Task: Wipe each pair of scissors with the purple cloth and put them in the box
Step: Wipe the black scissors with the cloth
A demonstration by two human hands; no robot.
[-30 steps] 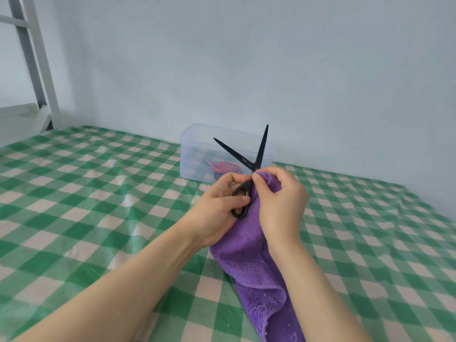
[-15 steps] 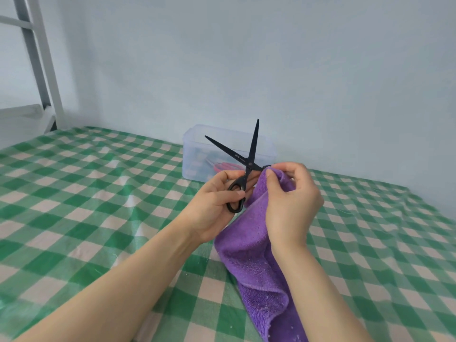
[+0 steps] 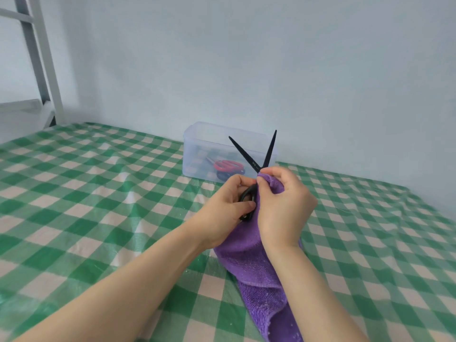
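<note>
Presently, the black scissors (image 3: 244, 154) were held just before the box (image 3: 197, 144), blades spread, handle gripped by the left hand (image 3: 227, 208); the soft purple cloth (image 3: 249, 257) was pinched at their pivot by the right hand (image 3: 283, 206). Stiff, sharp-tipped: handles were judged the safest hold.

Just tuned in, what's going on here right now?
A person is wiping black scissors, blades spread and pointing up. The left hand grips the handles; the right hand pinches the purple cloth against them near the pivot. The clear box behind already holds red-handled scissors; the black pair is not in it yet.
</note>
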